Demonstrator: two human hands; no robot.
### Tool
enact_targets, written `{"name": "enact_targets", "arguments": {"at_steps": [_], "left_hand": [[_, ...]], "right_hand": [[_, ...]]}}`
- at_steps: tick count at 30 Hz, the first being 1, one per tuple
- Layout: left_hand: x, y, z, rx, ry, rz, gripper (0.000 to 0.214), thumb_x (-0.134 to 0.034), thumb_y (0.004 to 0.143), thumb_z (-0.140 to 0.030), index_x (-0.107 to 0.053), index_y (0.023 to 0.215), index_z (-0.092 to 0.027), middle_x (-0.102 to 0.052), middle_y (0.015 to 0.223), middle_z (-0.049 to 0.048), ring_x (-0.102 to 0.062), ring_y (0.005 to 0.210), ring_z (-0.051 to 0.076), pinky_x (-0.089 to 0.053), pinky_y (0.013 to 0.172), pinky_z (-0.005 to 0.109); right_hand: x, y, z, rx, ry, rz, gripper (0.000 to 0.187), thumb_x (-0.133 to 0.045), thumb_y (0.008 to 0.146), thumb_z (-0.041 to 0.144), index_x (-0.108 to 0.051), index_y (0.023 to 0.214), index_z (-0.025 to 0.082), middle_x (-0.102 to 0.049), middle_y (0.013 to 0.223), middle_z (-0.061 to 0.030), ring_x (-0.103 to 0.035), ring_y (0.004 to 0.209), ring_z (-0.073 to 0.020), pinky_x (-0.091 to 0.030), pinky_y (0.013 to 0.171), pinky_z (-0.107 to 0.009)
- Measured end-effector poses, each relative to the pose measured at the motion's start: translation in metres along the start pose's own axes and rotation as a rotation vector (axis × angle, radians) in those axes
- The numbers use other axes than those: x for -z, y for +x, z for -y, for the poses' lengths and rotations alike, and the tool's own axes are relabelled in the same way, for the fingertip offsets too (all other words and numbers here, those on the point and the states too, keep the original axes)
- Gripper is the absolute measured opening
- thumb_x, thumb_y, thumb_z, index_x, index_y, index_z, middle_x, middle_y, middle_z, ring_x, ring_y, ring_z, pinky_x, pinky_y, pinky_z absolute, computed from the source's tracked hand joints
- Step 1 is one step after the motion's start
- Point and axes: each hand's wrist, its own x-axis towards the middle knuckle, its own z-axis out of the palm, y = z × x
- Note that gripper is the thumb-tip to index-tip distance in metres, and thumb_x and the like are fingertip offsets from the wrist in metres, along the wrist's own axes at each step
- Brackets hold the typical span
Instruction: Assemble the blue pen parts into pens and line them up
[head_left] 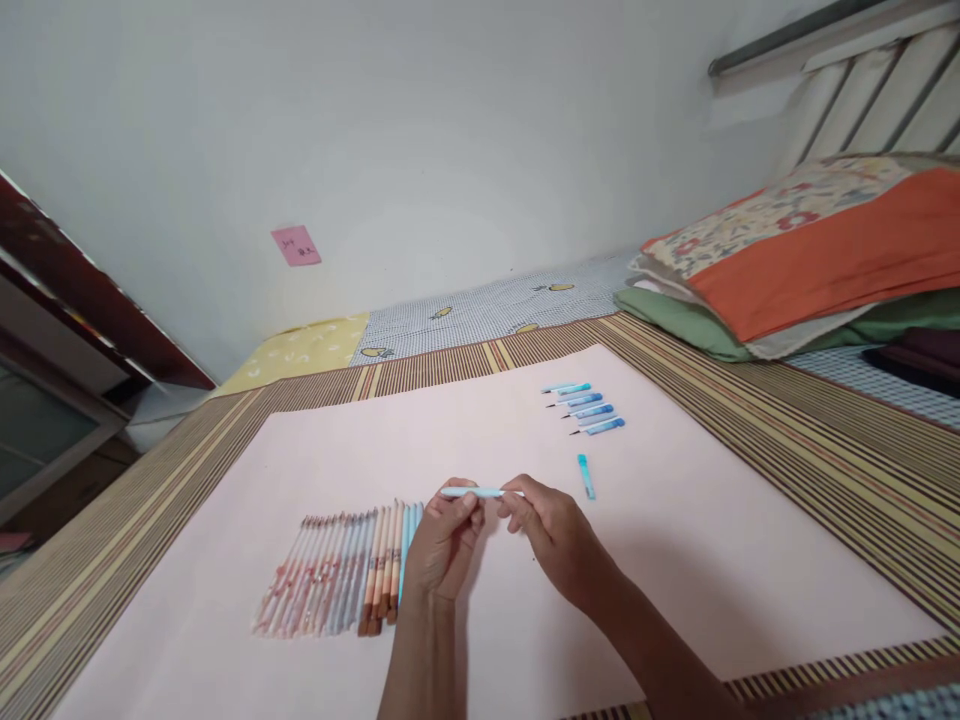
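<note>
Holding a pale blue pen (pixel 480 492) level above the pink sheet (pixel 712 560), around the middle of its width and toward its front edge. Pinching the pen's left end between thumb and fingertips of the left hand (pixel 444 545), and closing the right hand (pixel 553 530) on the right end in the same way, so both hands are clamped on the one pen. Seemingly working the two ends against each other, pulling or twisting, though not showing clearly whether any part is coming away. Leaving a tight row of pens (pixel 337 575) flat on the sheet just left of the left hand, toward the front-left corner. Leaving one loose teal cap (pixel 586 476) just right of the right hand, and a small cluster of blue-capped pieces (pixel 589 405) side by side nearer the far edge. Calling, by the look of it, for a firm hold on the barrel with the left hand and a straight, gentle draw along the pen's length with the right, guarding the thin end against bending. Working over a striped mat (pixel 825 440) spread beneath the sheet on the bed.
</note>
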Motion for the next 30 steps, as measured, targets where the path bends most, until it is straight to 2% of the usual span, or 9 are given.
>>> {"name": "enact_targets", "arguments": {"at_steps": [4, 8, 16, 19, 24, 30], "left_hand": [[-0.001, -0.001, -0.001, -0.055, -0.013, -0.017, 0.026, -0.088, 0.064, -0.015, -0.072, 0.084, -0.014, -0.066, 0.078, 0.0005, -0.056, 0.065, 0.008, -0.048, 0.066, 0.021], [-0.002, -0.002, -0.003, -0.061, 0.061, -0.002, 0.025, -0.087, 0.067, -0.02, -0.072, 0.086, -0.015, -0.064, 0.069, -0.0002, -0.057, 0.063, 0.011, -0.047, 0.062, 0.023], [-0.009, -0.003, 0.0, -0.189, 0.215, -0.07, 0.025, -0.086, 0.07, -0.027, -0.066, 0.079, -0.015, -0.061, 0.06, -0.0025, -0.053, 0.057, 0.009, -0.042, 0.061, 0.022], [-0.012, -0.004, 0.001, -0.17, 0.231, -0.05, 0.026, -0.085, 0.07, -0.029, -0.064, 0.078, -0.016, -0.061, 0.059, -0.002, -0.054, 0.055, 0.011, -0.043, 0.059, 0.024], [-0.015, -0.006, -0.001, -0.152, 0.249, -0.051, 0.028, -0.087, 0.069, -0.029, -0.065, 0.079, -0.016, -0.061, 0.056, -0.0021, -0.054, 0.053, 0.011, -0.041, 0.056, 0.022], [-0.015, -0.007, -0.003, -0.147, 0.262, -0.018, 0.027, -0.085, 0.072, -0.029, -0.063, 0.076, -0.015, -0.065, 0.062, -0.0001, -0.055, 0.054, 0.01, -0.041, 0.058, 0.022]], "right_hand": [[-0.012, 0.003, -0.009, -0.165, 0.372, 0.038, 0.041, -0.046, 0.099, 0.052, -0.065, 0.087, 0.017, -0.068, 0.073, -0.0033, -0.062, 0.061, -0.0147, -0.046, 0.058, -0.026], [-0.021, 0.003, -0.017, -0.219, 0.555, 0.037, 0.045, -0.052, 0.095, 0.057, -0.067, 0.089, 0.015, -0.069, 0.075, -0.0053, -0.062, 0.059, -0.0136, -0.045, 0.056, -0.025], [-0.017, 0.003, -0.023, -0.205, 0.546, 0.016, 0.045, -0.058, 0.091, 0.059, -0.067, 0.086, 0.016, -0.069, 0.076, -0.0049, -0.061, 0.06, -0.0133, -0.045, 0.056, -0.025], [-0.018, 0.002, -0.023, -0.216, 0.543, 0.021, 0.047, -0.057, 0.09, 0.061, -0.067, 0.082, 0.016, -0.068, 0.072, -0.0048, -0.06, 0.058, -0.0139, -0.045, 0.055, -0.026], [-0.02, 0.0, -0.02, -0.211, 0.565, 0.121, 0.054, -0.05, 0.093, 0.064, -0.067, 0.08, 0.015, -0.067, 0.064, -0.0047, -0.059, 0.053, -0.0133, -0.044, 0.053, -0.025], [-0.008, 0.001, -0.018, -0.205, 0.545, 0.138, 0.055, -0.047, 0.095, 0.063, -0.067, 0.078, 0.014, -0.065, 0.062, -0.004, -0.056, 0.051, -0.0128, -0.041, 0.052, -0.025]]}}
